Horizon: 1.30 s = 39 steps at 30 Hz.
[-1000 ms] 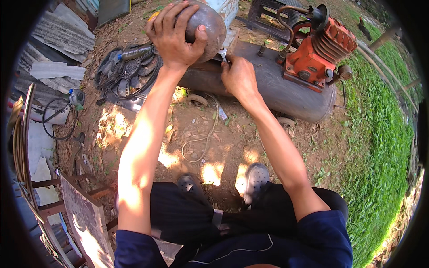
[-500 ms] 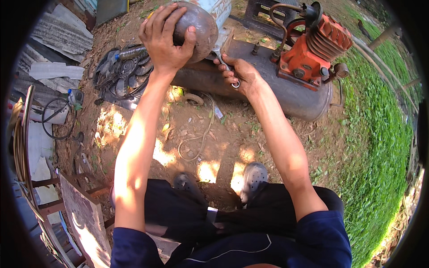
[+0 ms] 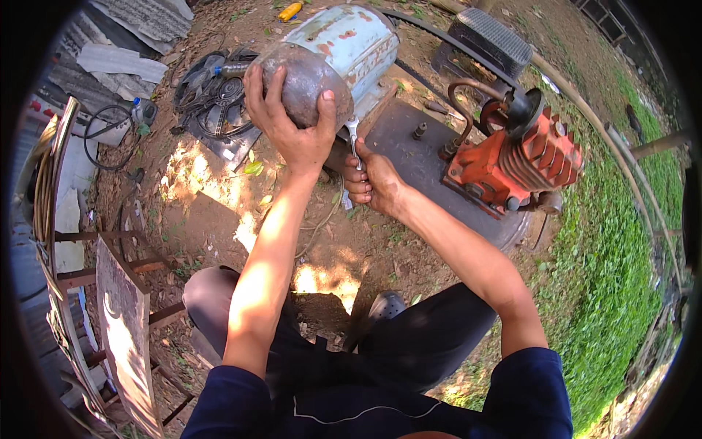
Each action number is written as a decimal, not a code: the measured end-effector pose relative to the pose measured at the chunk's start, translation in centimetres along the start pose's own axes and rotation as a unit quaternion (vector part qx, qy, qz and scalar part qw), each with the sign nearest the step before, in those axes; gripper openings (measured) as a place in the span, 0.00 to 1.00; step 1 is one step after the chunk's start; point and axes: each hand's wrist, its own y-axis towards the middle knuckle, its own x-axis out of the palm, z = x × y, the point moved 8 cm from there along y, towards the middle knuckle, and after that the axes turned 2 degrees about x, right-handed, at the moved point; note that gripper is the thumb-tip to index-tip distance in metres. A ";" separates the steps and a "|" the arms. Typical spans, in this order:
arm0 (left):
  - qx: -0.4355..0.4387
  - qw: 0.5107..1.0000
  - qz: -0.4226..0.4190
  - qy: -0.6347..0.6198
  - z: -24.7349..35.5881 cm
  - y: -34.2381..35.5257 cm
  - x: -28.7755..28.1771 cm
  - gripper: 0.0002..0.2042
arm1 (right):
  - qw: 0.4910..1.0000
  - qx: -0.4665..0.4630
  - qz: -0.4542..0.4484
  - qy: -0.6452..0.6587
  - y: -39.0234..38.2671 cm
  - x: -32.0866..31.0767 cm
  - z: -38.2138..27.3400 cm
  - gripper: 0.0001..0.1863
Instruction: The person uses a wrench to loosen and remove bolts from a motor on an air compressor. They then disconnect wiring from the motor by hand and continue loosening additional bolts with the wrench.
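My left hand (image 3: pixel 298 137) clasps a rounded, worn metal end cover (image 3: pixel 306 82), its fingers curved over the left side and the thumb on the right. The cover sits against the end of a faded light-blue electric motor (image 3: pixel 358 45) with peeling paint. In my right hand (image 3: pixel 376 178), closed below the motor, is a steel combination wrench (image 3: pixel 354 139). The wrench points upward, its upper end at the lower right edge of the cover. What that end meets is too small to make out.
A red-orange compressor pump (image 3: pixel 515 157) stands right of the motor on a dark tank (image 3: pixel 417 161). Behind is a belt (image 3: pixel 439 33). Black parts and cables (image 3: pixel 219 99) lie on dirt to the left. A wooden board (image 3: pixel 128 314) leans at lower left; grass (image 3: pixel 607 307) lies right.
The view has shifted, bringing more of the motor into sight. My knees have spread wider. The wrench has turned more upright, with my right hand now lower on it; my left hand stays on the cover.
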 end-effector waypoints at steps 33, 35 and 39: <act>0.013 0.998 0.057 0.014 0.7 -1.8 1.1 0.25 | 0.994 0.006 0.066 -0.090 0.0 -0.7 -2.1 0.18; 0.025 0.999 0.025 0.023 0.6 -1.7 1.3 0.29 | 0.999 -0.002 0.001 -0.044 0.7 -0.8 -2.1 0.19; -0.016 0.999 0.029 0.002 0.5 -3.4 1.8 0.39 | 0.996 -0.015 -0.084 0.032 1.3 -0.8 -1.4 0.21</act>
